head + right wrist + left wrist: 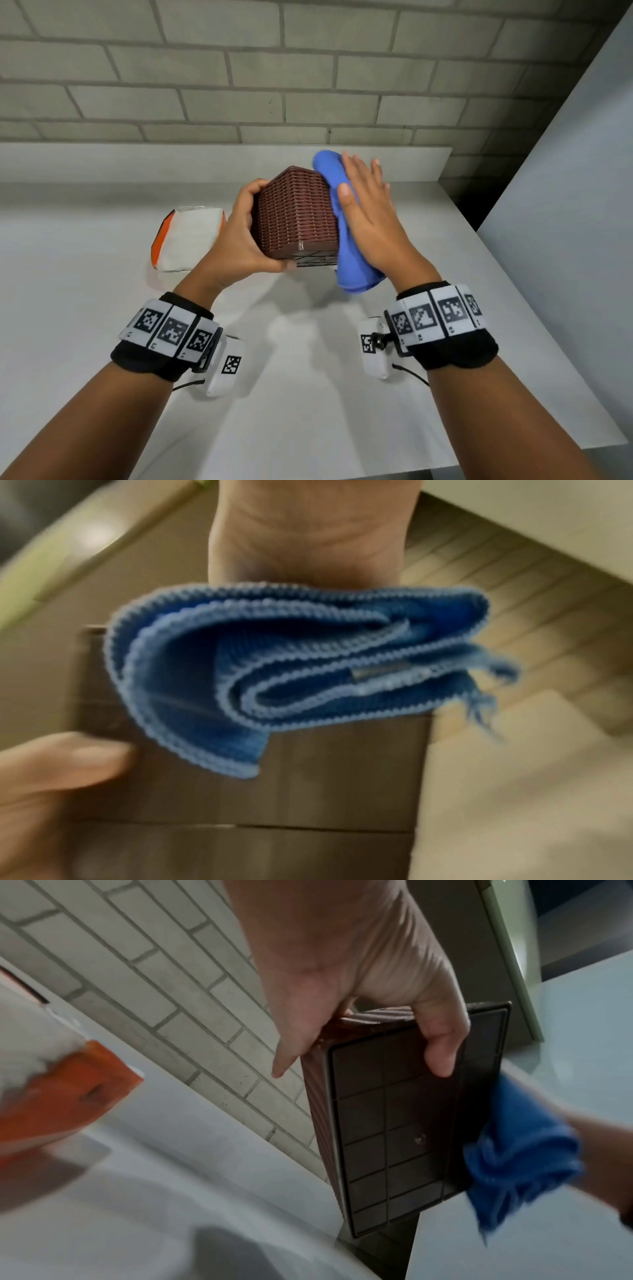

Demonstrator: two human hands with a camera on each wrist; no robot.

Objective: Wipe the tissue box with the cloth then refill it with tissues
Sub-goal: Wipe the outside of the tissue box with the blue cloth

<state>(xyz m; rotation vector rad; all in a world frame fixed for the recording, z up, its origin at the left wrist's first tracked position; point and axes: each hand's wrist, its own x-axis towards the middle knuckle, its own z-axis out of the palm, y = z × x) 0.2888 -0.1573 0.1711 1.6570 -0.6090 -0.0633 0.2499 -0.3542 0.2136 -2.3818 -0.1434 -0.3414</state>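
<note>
A brown woven tissue box (294, 212) is held tilted above the white table (308, 359). My left hand (246, 236) grips its left end, thumb on the flat gridded bottom (404, 1123), fingers on the far side. My right hand (366, 212) lies flat with straight fingers, pressing a folded blue cloth (346, 236) against the box's right side. The cloth (294, 669) fills the right wrist view, bunched in folds under the palm, with the box (308, 791) behind it. A white and orange tissue pack (188, 240) lies on the table left of the box.
A grey brick wall (239, 68) rises behind the table, with a low ledge (205, 161) along its foot. A pale panel (565, 205) stands at the right. The table's right edge runs diagonally toward me.
</note>
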